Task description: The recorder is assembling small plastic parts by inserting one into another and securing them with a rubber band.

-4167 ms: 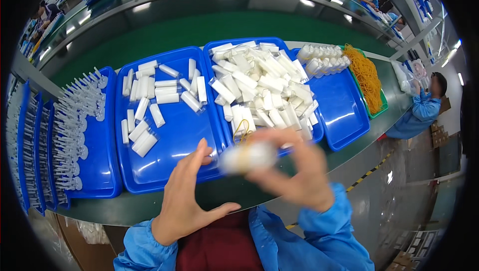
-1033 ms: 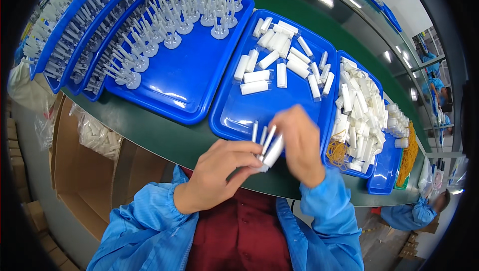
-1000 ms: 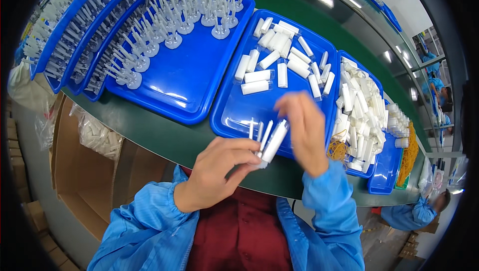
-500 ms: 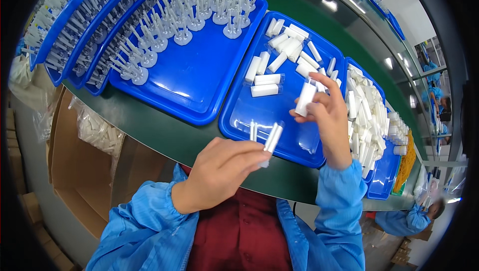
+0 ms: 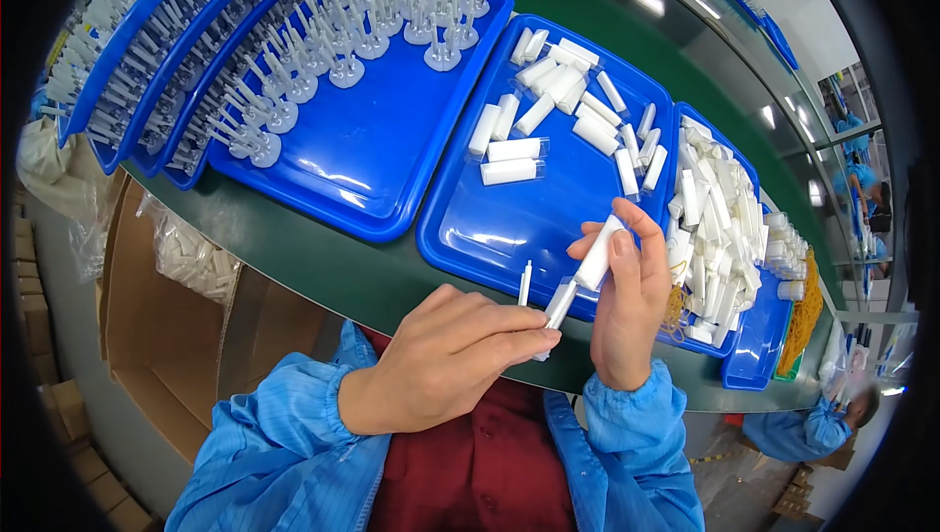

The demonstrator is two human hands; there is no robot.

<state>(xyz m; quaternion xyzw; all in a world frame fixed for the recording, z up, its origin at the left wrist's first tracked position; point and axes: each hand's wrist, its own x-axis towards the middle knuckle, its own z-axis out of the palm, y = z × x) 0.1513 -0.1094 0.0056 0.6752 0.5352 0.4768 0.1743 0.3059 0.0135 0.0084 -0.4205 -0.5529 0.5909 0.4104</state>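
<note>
My left hand [image 5: 448, 361] is closed on a small pronged piece [image 5: 526, 285], whose thin white uprights stick out past the fingertips. Its base is hidden in the hand. My right hand [image 5: 632, 287] pinches a white rectangular block [image 5: 599, 254] between thumb and fingers. That block tilts, and its lower end meets the top of one upright, which has a clear film-like sleeve [image 5: 561, 303] about it. Whether the block is fitted over the upright or only touching it, I cannot tell. Both hands are above the near edge of the middle blue tray [image 5: 460, 243].
More white blocks in clear wrap [image 5: 563, 82] lie in the middle tray. Pronged pieces with round clear bases [image 5: 346, 70] stand in the left tray [image 5: 343, 175], beside several tilted, filled trays. A right tray [image 5: 749, 346] carries heaped white pieces [image 5: 710, 229]; yellow rubber bands [image 5: 808, 312] lie beyond.
My right hand has come down and toward my left hand, bringing its white block against the pronged piece. The left hand has shifted slightly right.
</note>
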